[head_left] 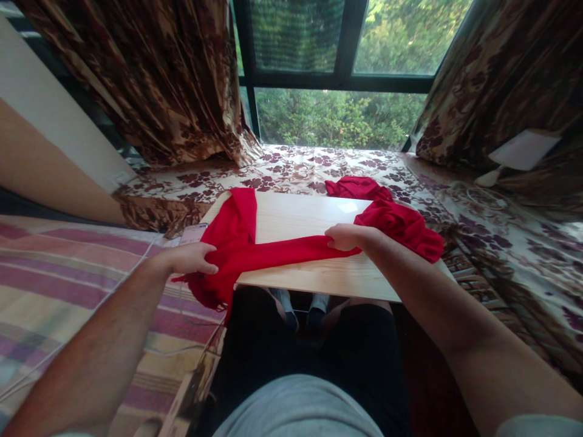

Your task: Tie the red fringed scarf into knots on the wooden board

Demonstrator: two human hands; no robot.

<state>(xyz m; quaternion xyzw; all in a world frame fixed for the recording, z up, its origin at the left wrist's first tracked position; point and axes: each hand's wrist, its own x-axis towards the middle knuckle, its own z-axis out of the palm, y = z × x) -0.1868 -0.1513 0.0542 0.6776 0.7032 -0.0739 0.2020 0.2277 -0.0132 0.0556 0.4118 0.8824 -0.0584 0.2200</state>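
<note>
A red garment (282, 250) lies stretched across a light wooden board (300, 220) in front of me. My left hand (191, 258) is closed on the bunched left end of the garment, over the board's left edge. My right hand (346, 237) is closed in a pinch on the garment near the board's middle, where the cloth is pulled into a narrow band. More red cloth is piled at the board's far right (396, 224) and hangs off its left side (209, 291).
A striped blanket (68, 285) covers the bed on my left, with a phone (194, 233) and a white cable on it. Floral bedding (300, 170) and brown floral curtains (173, 79) flank a window ahead. My legs are under the board.
</note>
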